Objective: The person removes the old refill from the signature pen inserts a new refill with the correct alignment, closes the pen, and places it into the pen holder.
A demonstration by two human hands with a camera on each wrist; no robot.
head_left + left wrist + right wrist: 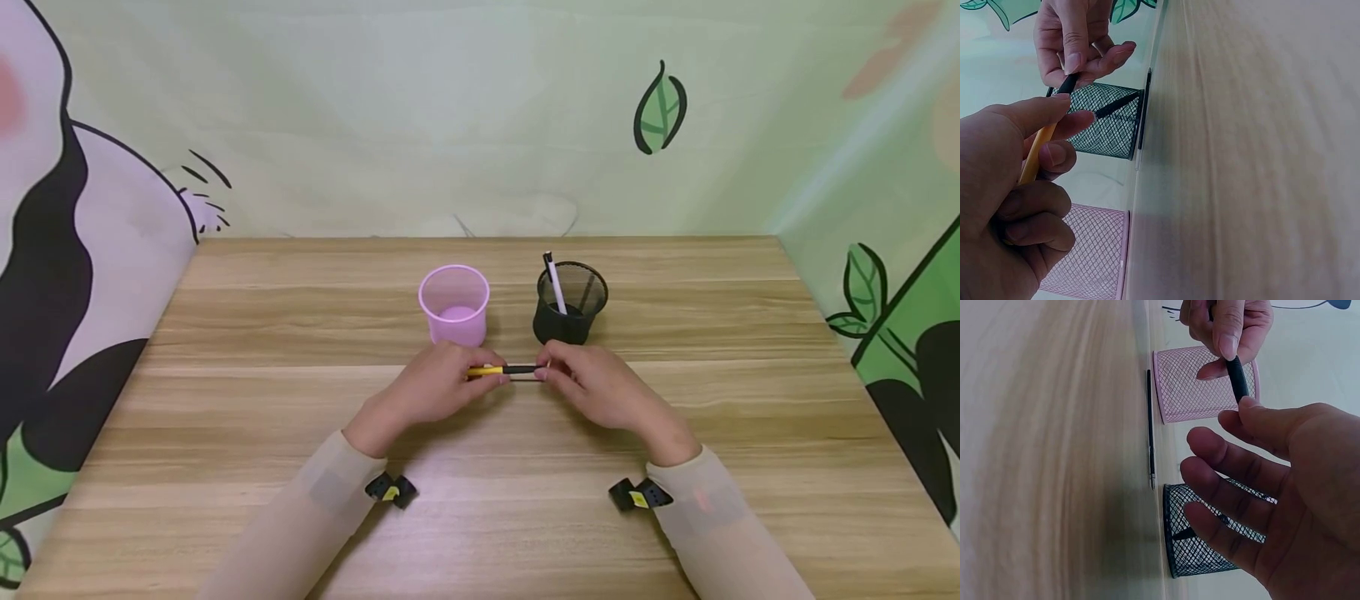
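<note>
A pen with a yellow barrel and black grip section [517, 369] is held level above the table between both hands. My left hand [431, 385] grips the yellow barrel [1037, 150], with thumb and forefinger near the black part. The right hand [603, 390] pinches the far end of the black section [1237, 378] between thumb and forefinger, its other fingers loosely bent. Beneath the pen, a thin black pen refill [1151, 428] with a metal tip lies on the table. Whether the pen's two parts are joined cannot be told.
Just beyond the left hand stands a pink mesh cup [459, 331]. To its right is a black mesh cup [561, 331] holding a white pen [557, 289] with a black top and another dark slim item. A patterned cloth wall [420, 117] rises behind the wooden table [510, 517].
</note>
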